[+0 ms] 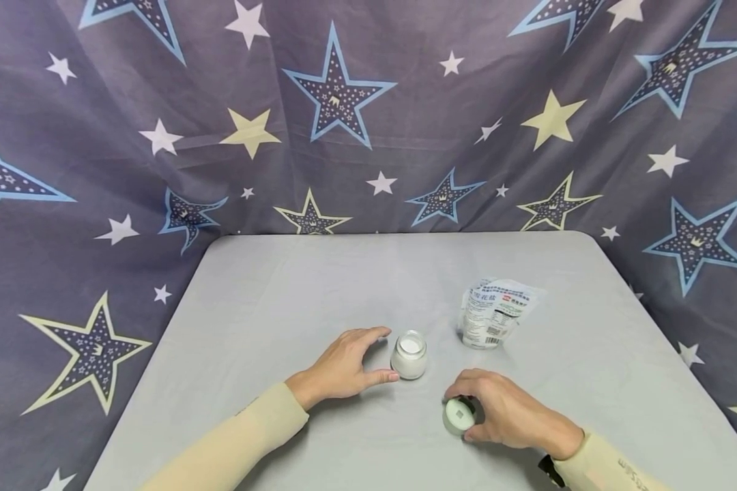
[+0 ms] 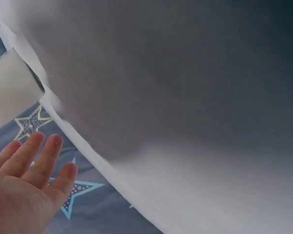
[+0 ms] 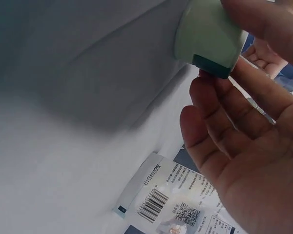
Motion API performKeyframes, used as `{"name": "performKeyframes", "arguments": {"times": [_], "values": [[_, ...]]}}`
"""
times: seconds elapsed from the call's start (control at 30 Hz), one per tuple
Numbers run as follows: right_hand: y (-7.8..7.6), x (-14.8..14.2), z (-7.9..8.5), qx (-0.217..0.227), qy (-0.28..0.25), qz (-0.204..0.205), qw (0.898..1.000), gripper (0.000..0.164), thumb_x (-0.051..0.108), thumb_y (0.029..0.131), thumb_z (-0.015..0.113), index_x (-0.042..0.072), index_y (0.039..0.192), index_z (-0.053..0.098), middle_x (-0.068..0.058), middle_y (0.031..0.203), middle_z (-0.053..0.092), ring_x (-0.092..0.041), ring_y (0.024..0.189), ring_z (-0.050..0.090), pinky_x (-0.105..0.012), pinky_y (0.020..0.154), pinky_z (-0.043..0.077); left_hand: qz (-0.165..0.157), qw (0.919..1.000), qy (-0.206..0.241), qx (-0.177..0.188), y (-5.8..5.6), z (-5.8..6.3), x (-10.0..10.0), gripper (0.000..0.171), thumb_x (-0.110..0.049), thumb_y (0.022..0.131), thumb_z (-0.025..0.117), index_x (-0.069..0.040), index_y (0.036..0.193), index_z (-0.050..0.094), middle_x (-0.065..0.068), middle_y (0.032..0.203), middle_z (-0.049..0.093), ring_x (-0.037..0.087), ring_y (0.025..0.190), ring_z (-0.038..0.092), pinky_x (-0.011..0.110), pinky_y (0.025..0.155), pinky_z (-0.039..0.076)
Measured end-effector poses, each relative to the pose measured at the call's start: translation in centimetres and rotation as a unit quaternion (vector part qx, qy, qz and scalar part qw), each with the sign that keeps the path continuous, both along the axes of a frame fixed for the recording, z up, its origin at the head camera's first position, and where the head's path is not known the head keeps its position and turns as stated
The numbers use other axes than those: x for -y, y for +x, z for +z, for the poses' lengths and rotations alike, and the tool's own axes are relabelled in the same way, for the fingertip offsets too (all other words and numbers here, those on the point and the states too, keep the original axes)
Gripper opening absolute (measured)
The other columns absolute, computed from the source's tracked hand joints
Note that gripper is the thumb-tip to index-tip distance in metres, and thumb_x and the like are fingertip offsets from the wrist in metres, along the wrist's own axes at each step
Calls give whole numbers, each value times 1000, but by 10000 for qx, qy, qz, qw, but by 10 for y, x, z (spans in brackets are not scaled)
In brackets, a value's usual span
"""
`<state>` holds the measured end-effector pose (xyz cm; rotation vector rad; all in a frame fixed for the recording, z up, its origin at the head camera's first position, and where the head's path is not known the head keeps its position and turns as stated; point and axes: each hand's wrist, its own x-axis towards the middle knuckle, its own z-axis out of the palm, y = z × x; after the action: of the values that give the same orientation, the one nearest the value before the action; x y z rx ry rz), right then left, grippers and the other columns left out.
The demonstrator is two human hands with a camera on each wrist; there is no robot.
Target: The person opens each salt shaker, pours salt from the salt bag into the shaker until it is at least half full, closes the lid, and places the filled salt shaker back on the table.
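A small glass jar (image 1: 409,361) with white content and an uncovered mouth stands upright on the table. My left hand (image 1: 342,365) is just left of it, thumb and fingers spread apart around that side; whether the thumb touches the glass I cannot tell. In the left wrist view the left hand (image 2: 31,190) has loosely extended fingers and holds nothing. My right hand (image 1: 508,408) grips a pale green lid (image 1: 459,414) at its sides, low over the table. The right wrist view shows this lid (image 3: 210,34) with a dark green tab, between thumb and fingers.
A printed pouch of salt (image 1: 494,314) stands behind the right hand, to the right of the jar. The grey-white table (image 1: 319,286) ends at a dark star-patterned cloth (image 1: 344,170) at the back and sides.
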<state>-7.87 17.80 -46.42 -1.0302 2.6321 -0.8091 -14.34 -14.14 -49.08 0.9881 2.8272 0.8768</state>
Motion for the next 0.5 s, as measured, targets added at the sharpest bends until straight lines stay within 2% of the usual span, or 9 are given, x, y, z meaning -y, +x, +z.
{"name": "performKeyframes", "arguments": {"times": [0.5], "values": [[-3,-1,-3,-78,-594,-260,9979,54,11,66,94,10,115,72,9,108,68,-7,95,62,-31,84,55,-48,9996,255,-58,-2,-1,-4,82,-56,83,81,-9,144,55,9,135,66,23,125,61,44,109,46]]}}
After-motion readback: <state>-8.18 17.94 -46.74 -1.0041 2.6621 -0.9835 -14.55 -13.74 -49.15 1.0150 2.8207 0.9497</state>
